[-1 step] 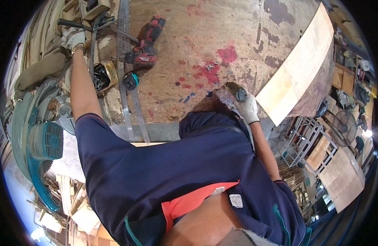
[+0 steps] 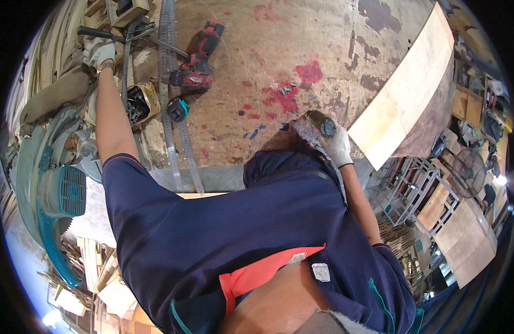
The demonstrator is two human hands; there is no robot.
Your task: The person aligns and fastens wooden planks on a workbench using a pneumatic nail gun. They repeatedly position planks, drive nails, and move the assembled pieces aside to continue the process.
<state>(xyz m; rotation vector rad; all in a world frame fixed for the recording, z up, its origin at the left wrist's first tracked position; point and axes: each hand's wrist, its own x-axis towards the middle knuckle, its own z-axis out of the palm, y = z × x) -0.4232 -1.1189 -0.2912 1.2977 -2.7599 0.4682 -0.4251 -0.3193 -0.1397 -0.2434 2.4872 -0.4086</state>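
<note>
Stretched out to the far left, my left hand (image 2: pixel 98 53) wears a pale work glove. Its fingers are curled against the black handle of a tool (image 2: pixel 104 33) whose kind I cannot make out. Close to my body at the right, my gloved right hand (image 2: pixel 337 146) is closed round a short, dark cylinder (image 2: pixel 321 123) over the table's near edge. Between the hands, a red and black cordless drill (image 2: pixel 198 64) lies on the paint-stained wooden tabletop (image 2: pixel 251 72). A teal and black tape measure (image 2: pixel 178 109) rests beside it.
Long steel rulers (image 2: pixel 167 67) run along the table's left side, next to an open box of metal fasteners (image 2: pixel 137 106). A thin plywood sheet (image 2: pixel 404 92) slants across the right edge. A teal power saw (image 2: pixel 62 192) stands at left. A fan (image 2: pixel 468 172) is at right.
</note>
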